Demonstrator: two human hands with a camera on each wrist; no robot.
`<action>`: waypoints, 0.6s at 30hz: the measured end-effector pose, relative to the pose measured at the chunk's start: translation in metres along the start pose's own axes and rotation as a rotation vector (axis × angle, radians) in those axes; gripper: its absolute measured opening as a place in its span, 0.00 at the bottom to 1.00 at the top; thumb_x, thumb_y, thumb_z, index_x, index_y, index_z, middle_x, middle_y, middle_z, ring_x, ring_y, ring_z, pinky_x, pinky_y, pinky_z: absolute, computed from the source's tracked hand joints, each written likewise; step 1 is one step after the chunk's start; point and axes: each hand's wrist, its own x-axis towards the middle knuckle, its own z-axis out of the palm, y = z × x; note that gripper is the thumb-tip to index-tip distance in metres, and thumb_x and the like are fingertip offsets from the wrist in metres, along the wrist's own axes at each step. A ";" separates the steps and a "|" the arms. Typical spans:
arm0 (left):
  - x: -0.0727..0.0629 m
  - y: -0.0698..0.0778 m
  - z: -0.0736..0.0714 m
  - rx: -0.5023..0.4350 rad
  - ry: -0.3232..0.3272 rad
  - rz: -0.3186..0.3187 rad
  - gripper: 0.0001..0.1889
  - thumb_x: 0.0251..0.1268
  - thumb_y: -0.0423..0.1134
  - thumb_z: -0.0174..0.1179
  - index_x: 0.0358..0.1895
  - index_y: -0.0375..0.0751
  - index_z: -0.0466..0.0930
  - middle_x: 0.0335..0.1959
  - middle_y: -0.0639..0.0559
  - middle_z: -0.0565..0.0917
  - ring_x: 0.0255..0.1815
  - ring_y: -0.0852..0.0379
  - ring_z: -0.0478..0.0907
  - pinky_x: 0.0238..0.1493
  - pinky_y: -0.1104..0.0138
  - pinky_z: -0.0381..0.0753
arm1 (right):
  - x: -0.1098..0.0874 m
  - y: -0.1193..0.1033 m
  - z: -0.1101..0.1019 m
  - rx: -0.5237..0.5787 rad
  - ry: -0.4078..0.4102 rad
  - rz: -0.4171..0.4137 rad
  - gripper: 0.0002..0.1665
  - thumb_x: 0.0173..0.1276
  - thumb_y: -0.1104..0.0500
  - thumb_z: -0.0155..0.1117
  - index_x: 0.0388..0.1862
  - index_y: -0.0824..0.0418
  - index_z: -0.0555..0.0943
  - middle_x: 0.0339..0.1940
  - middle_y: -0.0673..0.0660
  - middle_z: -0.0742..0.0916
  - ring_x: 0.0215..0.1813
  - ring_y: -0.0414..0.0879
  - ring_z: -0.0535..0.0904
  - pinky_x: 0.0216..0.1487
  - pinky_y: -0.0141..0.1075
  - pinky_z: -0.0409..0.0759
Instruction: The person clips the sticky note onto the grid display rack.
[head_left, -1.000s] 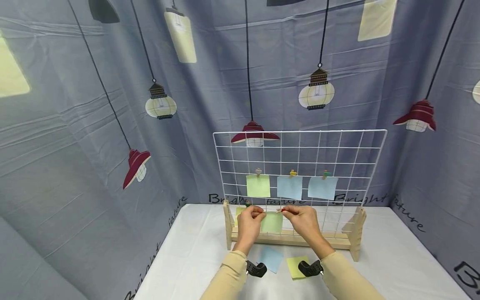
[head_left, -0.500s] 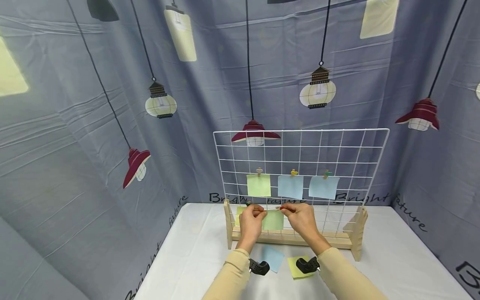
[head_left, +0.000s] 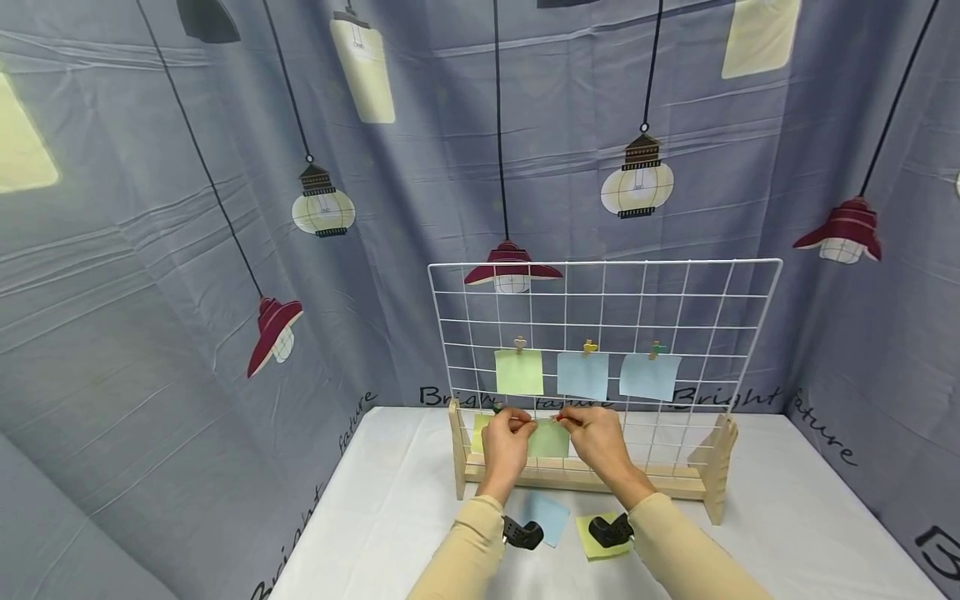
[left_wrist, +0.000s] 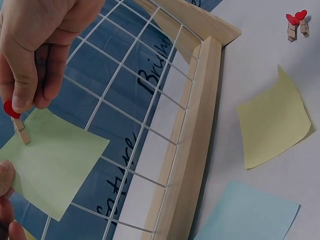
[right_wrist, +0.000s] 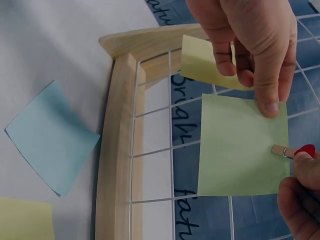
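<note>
A light green sticky note lies against the lower part of the white wire grid. My left hand pinches the note's upper left corner between thumb and finger. My right hand pinches a small wooden clothespin by its end with a red heart. The clothespin's tip overlaps the note's top edge, as both wrist views show. Behind my left hand, a yellow sticky note hangs on the grid, partly covered.
One green note and two blue notes hang from clothespins higher up. A wooden stand bears the grid. On the white table lie a blue note, yellow notes and two red-heart clothespins.
Both hands stay at the green note's top edge. The right hand and clothespin have shifted slightly left, closer to the left hand.
</note>
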 end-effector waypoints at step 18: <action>-0.003 -0.001 0.003 -0.005 0.014 0.008 0.06 0.59 0.34 0.74 0.31 0.47 0.85 0.30 0.53 0.91 0.30 0.64 0.85 0.29 0.70 0.78 | 0.001 -0.017 -0.001 -0.101 -0.041 -0.026 0.09 0.63 0.70 0.70 0.38 0.61 0.92 0.34 0.58 0.93 0.37 0.52 0.90 0.32 0.39 0.83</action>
